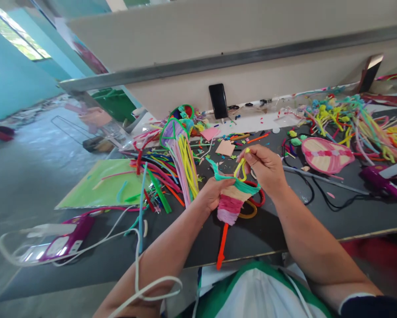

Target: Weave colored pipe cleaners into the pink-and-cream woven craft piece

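My left hand [214,193] is closed on a woven pipe-cleaner piece [231,205] with teal, cream, pink and lilac bands. An orange-red stem [222,247] hangs from its lower end. Pinched in my right hand [262,165] is a yellow pipe cleaner [241,170], bent into a loop just above the teal band. A red loop [261,198] and a brown loop [249,210] show behind the piece at its right side. Left of my hands lies a bundle of yellow and lilac pipe cleaners [185,165].
A black phone [218,101] leans on the partition. Loose pipe cleaners [158,168] lie by a green sheet [99,185]. Purple devices stand left [69,238] and right [388,181], with cables. A pink-edged oval piece [327,154] lies right. Another person's hand [95,118] shows far left.
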`<state>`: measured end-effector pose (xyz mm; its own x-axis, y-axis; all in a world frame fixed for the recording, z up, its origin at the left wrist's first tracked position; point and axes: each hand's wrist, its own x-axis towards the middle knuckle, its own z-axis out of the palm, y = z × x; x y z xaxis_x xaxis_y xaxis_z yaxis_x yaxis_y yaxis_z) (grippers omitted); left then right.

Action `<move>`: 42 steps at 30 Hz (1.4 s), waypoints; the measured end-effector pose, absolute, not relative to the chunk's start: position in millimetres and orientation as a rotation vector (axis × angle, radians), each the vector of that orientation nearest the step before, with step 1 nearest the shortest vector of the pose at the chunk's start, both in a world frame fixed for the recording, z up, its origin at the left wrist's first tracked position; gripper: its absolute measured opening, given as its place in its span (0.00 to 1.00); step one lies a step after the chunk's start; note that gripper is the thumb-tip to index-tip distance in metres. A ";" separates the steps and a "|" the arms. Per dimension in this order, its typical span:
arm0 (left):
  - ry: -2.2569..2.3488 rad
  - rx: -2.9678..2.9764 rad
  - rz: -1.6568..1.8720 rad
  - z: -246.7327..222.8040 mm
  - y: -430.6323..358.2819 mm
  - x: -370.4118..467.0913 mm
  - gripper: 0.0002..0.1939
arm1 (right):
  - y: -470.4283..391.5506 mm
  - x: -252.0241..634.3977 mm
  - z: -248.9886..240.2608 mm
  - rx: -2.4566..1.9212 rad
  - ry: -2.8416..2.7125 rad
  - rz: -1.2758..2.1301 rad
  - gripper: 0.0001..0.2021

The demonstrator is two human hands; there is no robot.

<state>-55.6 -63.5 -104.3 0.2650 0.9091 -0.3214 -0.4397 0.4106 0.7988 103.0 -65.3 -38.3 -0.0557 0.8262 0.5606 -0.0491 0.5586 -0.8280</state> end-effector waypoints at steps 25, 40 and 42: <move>0.859 0.717 0.924 -99.0 -70.8 -51.7 0.23 | -50.7 103.2 -52.7 -0.721 -1.099 0.787 0.09; 0.882 0.640 1.190 -105.8 -56.4 -68.9 0.19 | -57.1 95.1 -58.3 -0.936 -1.403 0.120 0.16; 0.868 0.647 1.276 -104.1 -55.4 -70.0 0.17 | -58.6 91.1 -61.4 -1.039 -1.523 0.043 0.09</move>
